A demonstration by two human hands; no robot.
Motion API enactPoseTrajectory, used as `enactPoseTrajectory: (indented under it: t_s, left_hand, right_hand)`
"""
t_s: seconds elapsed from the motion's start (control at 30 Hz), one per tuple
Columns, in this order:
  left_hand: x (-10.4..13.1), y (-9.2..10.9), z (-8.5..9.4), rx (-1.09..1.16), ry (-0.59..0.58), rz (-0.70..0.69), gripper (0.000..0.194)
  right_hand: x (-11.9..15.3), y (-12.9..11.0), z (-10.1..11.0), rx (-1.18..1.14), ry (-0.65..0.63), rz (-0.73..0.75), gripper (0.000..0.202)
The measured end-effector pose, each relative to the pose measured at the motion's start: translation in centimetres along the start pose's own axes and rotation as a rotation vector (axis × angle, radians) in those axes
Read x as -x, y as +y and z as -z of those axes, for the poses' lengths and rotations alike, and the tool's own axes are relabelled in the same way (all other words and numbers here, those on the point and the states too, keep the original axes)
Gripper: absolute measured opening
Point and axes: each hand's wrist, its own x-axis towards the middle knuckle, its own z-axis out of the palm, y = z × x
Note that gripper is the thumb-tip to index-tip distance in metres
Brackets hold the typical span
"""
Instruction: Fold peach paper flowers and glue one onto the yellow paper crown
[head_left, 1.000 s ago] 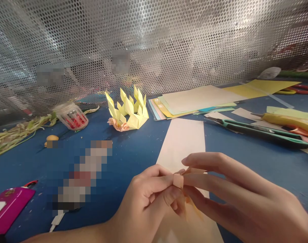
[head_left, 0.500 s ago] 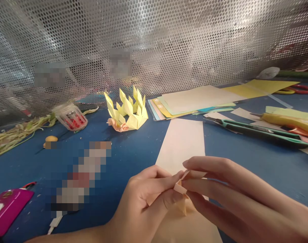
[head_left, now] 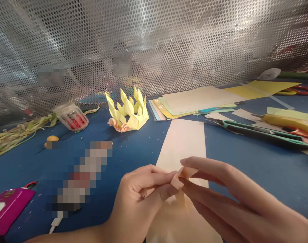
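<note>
A small folded piece of peach paper (head_left: 177, 182) is pinched between the thumb and forefinger of my left hand (head_left: 144, 192). My right hand (head_left: 227, 189) meets it from the other side, its fingertips gripping a raised flap of the same piece. Parts of the folded paper are hidden behind the fingers. Beneath both hands a long pale sheet of paper (head_left: 184, 141) lies on the blue table. Farther back stands a yellow folded-paper crown (head_left: 133, 116) with pointed tips and a pink paper flower (head_left: 119, 125) on its front.
Coloured paper sheets (head_left: 191, 99) are stacked at the back. Dark green-handled scissors (head_left: 260, 133) and a yellow-handled tool (head_left: 287, 119) lie at right. On the left are a clear jar (head_left: 72, 117) with red bits, dried stalks (head_left: 25, 130), a magenta case (head_left: 12, 211) and a blurred-out object.
The folded paper has turned in my fingers, and a flap now stands up toward the right forefinger. Both hands have shifted slightly left.
</note>
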Motion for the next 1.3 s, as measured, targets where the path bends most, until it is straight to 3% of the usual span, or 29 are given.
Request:
enactPoseTrajectory:
  t_s: [0.17,0.33,0.5,0.6,0.67,0.77,0.83,0.93,1.07,1.3]
  left_hand:
    - [-0.6,-0.4,0.1,0.164,0.025,0.092,0.022]
    - [-0.7,-1.4,0.2,0.116,0.045,0.079,0.028]
    - [-0.4,-0.9,-0.2,0.097,0.069,0.123,0.042]
    - [0.0,-0.5,-0.5,0.124,0.019,0.144,0.039]
    - [0.1,-0.6,-0.4,0.133,-0.046,0.121,0.034]
    - [0.0,-1.2,-0.3,0.146,-0.118,0.078,0.023]
    - [-0.1,-1.6,-0.2,0.14,-0.129,0.062,0.016]
    - [-0.3,-1.8,-0.3,0.06,-0.103,0.051,0.011]
    - [-0.1,-1.6,-0.6,0.002,-0.039,0.036,0.022]
    - [0.2,-1.2,-0.6,-0.064,-0.018,-0.116,0.021]
  right_hand:
    - [-0.7,0.0,0.0,0.122,-0.034,0.131,0.058]
    - [-1.0,-0.2,0.6,0.138,-0.035,0.11,0.053]
    - [-1.3,-0.2,1.4,0.114,-0.016,0.063,0.041]
    - [-1.9,0.0,1.6,0.057,0.035,0.003,0.046]
    - [-2.5,0.1,1.8,-0.015,-0.03,0.045,0.048]
    - [-3.5,0.3,2.2,-0.109,-0.171,0.122,0.032]
    - [-3.8,0.3,2.3,-0.163,-0.2,0.139,0.021]
    - [-3.8,0.2,2.1,-0.226,-0.127,0.08,0.013]
    - [-3.2,0.3,1.3,-0.254,-0.048,-0.066,0.011]
    - [-3.0,-0.2,1.6,-0.218,-0.153,-0.223,0.015]
